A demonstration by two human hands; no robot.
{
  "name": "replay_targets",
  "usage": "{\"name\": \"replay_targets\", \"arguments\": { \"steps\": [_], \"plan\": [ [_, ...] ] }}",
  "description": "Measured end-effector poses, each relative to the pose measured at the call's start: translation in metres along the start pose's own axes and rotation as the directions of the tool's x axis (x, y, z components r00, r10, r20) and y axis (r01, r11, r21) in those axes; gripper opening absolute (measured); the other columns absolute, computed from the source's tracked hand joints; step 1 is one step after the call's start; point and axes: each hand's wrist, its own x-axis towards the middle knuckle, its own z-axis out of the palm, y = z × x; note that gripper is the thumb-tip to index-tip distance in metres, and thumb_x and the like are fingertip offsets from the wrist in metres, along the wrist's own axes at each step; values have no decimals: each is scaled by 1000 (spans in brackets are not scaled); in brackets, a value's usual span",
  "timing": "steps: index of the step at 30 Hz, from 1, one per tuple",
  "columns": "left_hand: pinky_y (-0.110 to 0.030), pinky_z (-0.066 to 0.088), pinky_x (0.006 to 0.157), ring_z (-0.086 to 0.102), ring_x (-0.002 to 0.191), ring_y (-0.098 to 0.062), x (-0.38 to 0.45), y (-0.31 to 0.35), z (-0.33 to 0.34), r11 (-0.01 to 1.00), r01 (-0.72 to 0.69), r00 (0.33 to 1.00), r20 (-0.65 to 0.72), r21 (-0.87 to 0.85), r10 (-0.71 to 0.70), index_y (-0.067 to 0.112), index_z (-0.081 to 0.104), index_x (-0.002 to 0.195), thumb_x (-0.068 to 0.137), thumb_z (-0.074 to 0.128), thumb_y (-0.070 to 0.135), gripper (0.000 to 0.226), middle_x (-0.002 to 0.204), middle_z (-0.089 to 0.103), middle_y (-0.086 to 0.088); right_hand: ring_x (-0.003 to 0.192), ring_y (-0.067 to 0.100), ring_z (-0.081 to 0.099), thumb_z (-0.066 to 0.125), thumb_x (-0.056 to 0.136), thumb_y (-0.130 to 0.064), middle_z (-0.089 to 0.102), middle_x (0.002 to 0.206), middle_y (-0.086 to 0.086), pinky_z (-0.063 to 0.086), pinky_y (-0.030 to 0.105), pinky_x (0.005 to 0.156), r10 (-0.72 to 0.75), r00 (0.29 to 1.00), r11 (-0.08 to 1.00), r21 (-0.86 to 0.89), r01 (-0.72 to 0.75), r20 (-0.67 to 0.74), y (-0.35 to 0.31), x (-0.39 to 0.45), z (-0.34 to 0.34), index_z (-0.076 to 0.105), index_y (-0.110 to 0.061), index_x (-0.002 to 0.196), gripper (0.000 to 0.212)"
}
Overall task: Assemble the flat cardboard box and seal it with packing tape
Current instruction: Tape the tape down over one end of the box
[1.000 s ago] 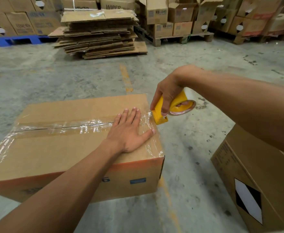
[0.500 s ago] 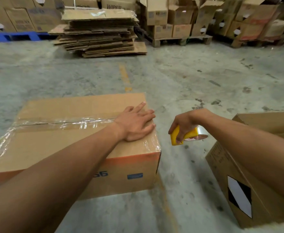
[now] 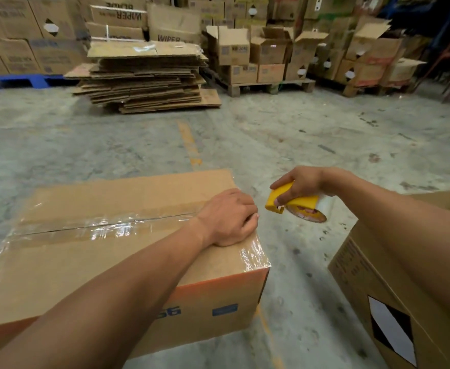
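Cardboard box [image 3: 66, 267] sits on the concrete floor [image 3: 112, 145] at lower left, closed, top face up. Long axis runs left to right across the view, slightly rising toward the right. Centre seam follows that same axis; clear packing tape [image 3: 106, 230] lies along the seam and wraps down over both short ends, wrinkled at the right edge.

Left hand [image 3: 226, 217] rests on the box top at the right end of the seam, fingers curled down over the edge, pressing on the tape; nothing gripped that I can make out.

Just right of the box, off its edge and above the floor, right hand [image 3: 298, 183] is closed around a yellow tape dispenser [image 3: 290, 201]. Dispenser nose points left toward the box's right end, its long axis roughly in line with the seam; roll sits on the right side, under the wrist. Small gap between nose and left hand; whether a tape strand bridges it, cannot tell.

Far right: second brown box [image 3: 378, 275] on the floor, black-and-white diamond label on its side.

Background: stack of flattened cartons [image 3: 144, 75], palletised boxes behind.
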Motion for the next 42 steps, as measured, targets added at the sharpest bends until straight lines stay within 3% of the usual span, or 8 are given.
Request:
{"name": "replay_targets", "arguments": {
  "steps": [5, 15, 17, 19, 21, 24, 33, 42],
  "plan": [
    [-39, 46, 77, 55, 66, -28, -1, 3, -1, 995, 31, 998, -60, -94, -37, 15, 52, 65, 92, 38, 32, 35, 68, 61, -4, 103, 21, 63, 85, 70, -40, 63, 122, 1, 53, 33, 90, 43, 993, 964, 264, -14, -107, 3, -13, 1, 65, -33, 126, 60],
    [-37, 31, 110, 62, 100, -15, -5, -12, -25, 914, 220, 971, -11, -341, -238, 22, 67, 104, 92, 48, 30, 24, 106, 69, 5, 43, 15, 52, 74, 79, -34, 63, 73, 7, 50, 26, 41, -103, 960, 527, 804, 274, -260, -20, -52, 4, 60, -34, 131, 55],
    [-31, 47, 80, 64, 84, -16, -9, -19, -49, 690, 387, 853, -46, -612, -519, 20, 67, 95, 92, 52, 33, 20, 95, 71, 1, 35, 13, 46, 70, 79, -36, 55, 56, 6, 47, 25, 40, -215, 953, 403, 869, 287, -214, -21, -61, 9, 56, -35, 134, 57],
    [-28, 44, 61, 64, 71, -18, -12, -26, -78, 184, 510, 709, 291, -840, -642, 15, 65, 96, 95, 50, 44, 32, 91, 70, -6, 29, 11, 39, 78, 73, -45, 43, 45, 4, 45, 26, 41, -348, 927, 258, 937, 235, -137, -19, -63, 15, 53, -37, 138, 70],
    [-28, 44, 58, 66, 70, -22, -17, -33, -101, -186, 572, 643, 578, -799, -502, 9, 64, 106, 93, 47, 55, 51, 92, 71, -11, 27, 10, 37, 86, 64, -49, 38, 42, 3, 44, 25, 42, -435, 896, 180, 966, 184, -89, -19, -60, 20, 57, -40, 135, 77],
    [-29, 50, 57, 67, 68, -23, -23, -37, -119, -376, 573, 652, 683, -728, -330, 4, 63, 113, 88, 56, 57, 59, 87, 72, -12, 24, 10, 39, 89, 60, -47, 40, 38, 3, 43, 23, 40, -501, 863, 127, 980, 155, -72, -25, -57, 24, 63, -40, 128, 72],
    [-21, 51, 47, 63, 57, -14, -15, -12, -130, -483, 582, 682, 716, -655, -149, 8, 63, 96, 75, 74, 46, 45, 74, 67, -6, 66, 7, 72, 31, 104, -39, 75, 80, 0, 50, 26, 68, -831, 546, -55, 992, 115, -110, -7, -45, 33, 67, -15, 122, 47],
    [-17, 50, 43, 58, 46, -8, 3, 8, -130, -501, 586, 710, 702, -637, -61, 11, 63, 76, 69, 74, 46, 38, 64, 62, -2, 66, 2, 71, 31, 102, -45, 76, 80, -5, 50, 22, 66, -808, 584, 1, 991, 133, -77, -1, -57, 31, 72, -20, 116, 49]
  ]
}}
